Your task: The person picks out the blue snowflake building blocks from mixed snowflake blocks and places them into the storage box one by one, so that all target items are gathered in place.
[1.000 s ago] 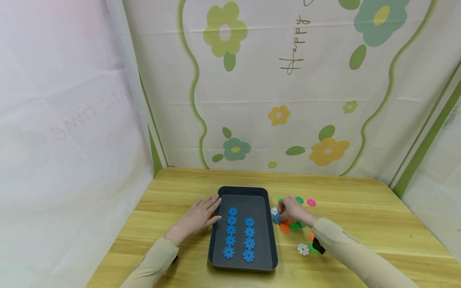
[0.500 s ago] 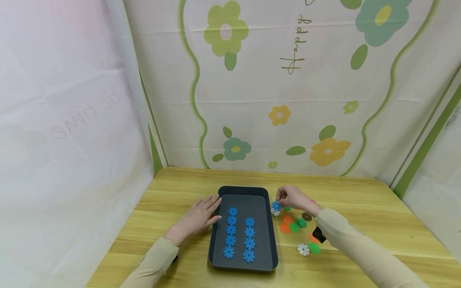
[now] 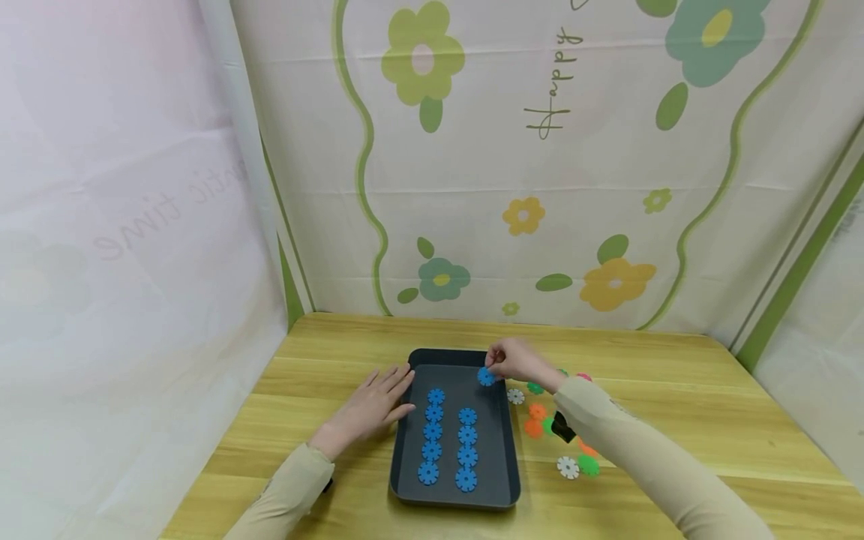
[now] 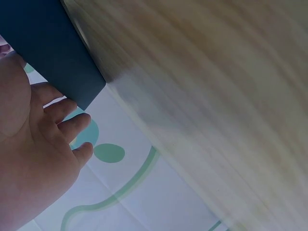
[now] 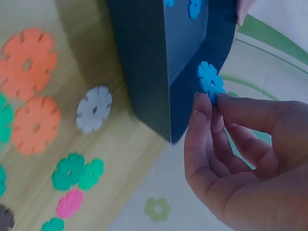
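Observation:
Between thumb and fingers my right hand (image 3: 520,360) pinches a blue notched disc (image 5: 210,79), held over the far right corner of the dark grey tray (image 3: 487,480). Two columns of blue discs lie flat in the tray: a left column (image 3: 433,431) and a slightly shorter right column (image 3: 467,435). Against the tray's left rim rests my left hand (image 3: 370,405), its fingers stretched out; the left wrist view shows those fingertips at the tray's outer wall (image 4: 72,62).
Right of the tray, loose discs lie on the wooden table (image 3: 628,382): a white disc (image 3: 516,396) close to the rim, orange discs (image 5: 36,124), green discs (image 5: 69,172), a pink disc (image 5: 70,203) and another white disc (image 3: 568,468). A printed curtain (image 3: 459,172) hangs behind.
My right hand has lifted the blue disc from the loose pieces and carried it left, over the tray's far right corner. The left hand and the discs in the tray have stayed put.

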A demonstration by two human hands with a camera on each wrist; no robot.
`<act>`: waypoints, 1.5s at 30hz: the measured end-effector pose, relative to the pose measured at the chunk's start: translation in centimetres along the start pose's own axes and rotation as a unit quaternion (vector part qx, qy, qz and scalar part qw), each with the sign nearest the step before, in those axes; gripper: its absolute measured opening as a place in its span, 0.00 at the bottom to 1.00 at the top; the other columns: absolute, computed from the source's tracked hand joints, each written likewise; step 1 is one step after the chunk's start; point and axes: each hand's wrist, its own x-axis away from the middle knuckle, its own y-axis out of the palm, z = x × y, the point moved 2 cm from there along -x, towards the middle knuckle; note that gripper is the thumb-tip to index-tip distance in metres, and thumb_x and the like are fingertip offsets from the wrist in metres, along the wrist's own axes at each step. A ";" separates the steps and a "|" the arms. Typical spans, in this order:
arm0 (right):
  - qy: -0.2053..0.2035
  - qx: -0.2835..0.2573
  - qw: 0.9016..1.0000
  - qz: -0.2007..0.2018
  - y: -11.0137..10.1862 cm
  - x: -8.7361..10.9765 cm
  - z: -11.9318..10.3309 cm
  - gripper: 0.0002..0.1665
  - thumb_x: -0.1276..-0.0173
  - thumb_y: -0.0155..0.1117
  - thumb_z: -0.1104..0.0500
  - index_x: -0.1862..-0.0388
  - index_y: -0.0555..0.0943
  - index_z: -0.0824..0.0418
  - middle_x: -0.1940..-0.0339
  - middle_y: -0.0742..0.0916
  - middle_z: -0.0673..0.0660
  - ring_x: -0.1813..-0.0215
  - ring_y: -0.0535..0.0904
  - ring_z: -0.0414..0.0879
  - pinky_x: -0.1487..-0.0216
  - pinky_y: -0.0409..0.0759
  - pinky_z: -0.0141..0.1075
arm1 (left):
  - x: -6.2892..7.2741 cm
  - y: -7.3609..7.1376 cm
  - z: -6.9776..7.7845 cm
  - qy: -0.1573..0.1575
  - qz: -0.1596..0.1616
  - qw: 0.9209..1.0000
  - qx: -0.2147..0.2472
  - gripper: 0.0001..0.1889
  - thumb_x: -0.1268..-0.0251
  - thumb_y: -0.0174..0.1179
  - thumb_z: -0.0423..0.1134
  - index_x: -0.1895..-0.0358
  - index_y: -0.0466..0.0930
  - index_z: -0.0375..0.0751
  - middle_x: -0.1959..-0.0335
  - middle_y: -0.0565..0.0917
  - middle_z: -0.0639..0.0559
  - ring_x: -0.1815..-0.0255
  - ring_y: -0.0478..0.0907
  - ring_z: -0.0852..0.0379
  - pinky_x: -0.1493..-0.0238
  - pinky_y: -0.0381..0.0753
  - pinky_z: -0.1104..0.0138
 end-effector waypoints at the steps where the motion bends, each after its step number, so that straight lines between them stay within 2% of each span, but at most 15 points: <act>1: -0.005 0.001 1.000 -0.004 0.3 -0.2 -0.2 0.03 0.33 0.64 0.67 0.67 0.82 0.65 0.72 0.86 0.59 0.70 0.84 0.52 0.70 0.80 0.32 | 0.0 0.0 0.0 -0.001 -0.002 1.000 -0.001 0.35 0.23 0.46 0.58 0.22 0.58 0.41 0.20 0.60 0.45 0.21 0.60 0.43 0.22 0.58 0.44; 7: -0.022 0.001 0.999 -0.028 1.9 -1.0 -1.1 0.02 0.35 0.65 0.69 0.69 0.82 0.66 0.73 0.86 0.59 0.70 0.85 0.53 0.71 0.82 0.31 | 0.0 0.0 0.0 0.000 -0.003 1.000 -0.003 0.35 0.23 0.45 0.58 0.22 0.57 0.41 0.20 0.59 0.45 0.21 0.60 0.43 0.22 0.58 0.44; 19: -0.005 -0.014 0.999 -0.042 3.9 -1.5 -1.2 0.03 0.35 0.65 0.70 0.69 0.82 0.67 0.74 0.87 0.61 0.73 0.85 0.50 0.69 0.85 0.37 | -0.1 0.0 -0.1 0.001 -0.004 1.000 -0.003 0.35 0.23 0.44 0.59 0.22 0.57 0.41 0.20 0.59 0.46 0.20 0.59 0.44 0.22 0.57 0.45; 28: 0.004 -0.030 0.999 -0.039 4.4 -1.6 -1.0 0.03 0.36 0.66 0.71 0.70 0.82 0.67 0.74 0.87 0.61 0.72 0.86 0.52 0.67 0.87 0.41 | -0.1 -0.1 -0.1 0.004 -0.002 1.000 -0.009 0.35 0.23 0.45 0.58 0.22 0.58 0.41 0.21 0.60 0.45 0.21 0.60 0.43 0.22 0.58 0.45; 37: 0.000 -0.030 0.998 -0.050 4.5 -1.4 -1.2 0.05 0.35 0.63 0.73 0.62 0.83 0.67 0.71 0.88 0.62 0.71 0.87 0.53 0.66 0.88 0.43 | 0.0 -0.2 0.0 -0.002 -0.010 1.000 -0.001 0.35 0.23 0.43 0.59 0.22 0.56 0.42 0.20 0.58 0.46 0.20 0.58 0.44 0.21 0.57 0.45; 45: 0.003 -0.014 0.998 -0.054 4.7 -1.4 -1.2 0.04 0.35 0.63 0.71 0.66 0.84 0.66 0.72 0.89 0.60 0.72 0.86 0.52 0.68 0.87 0.40 | 0.0 -0.2 0.1 -0.003 -0.005 1.000 -0.008 0.35 0.23 0.44 0.59 0.22 0.57 0.42 0.20 0.59 0.47 0.21 0.59 0.44 0.22 0.58 0.46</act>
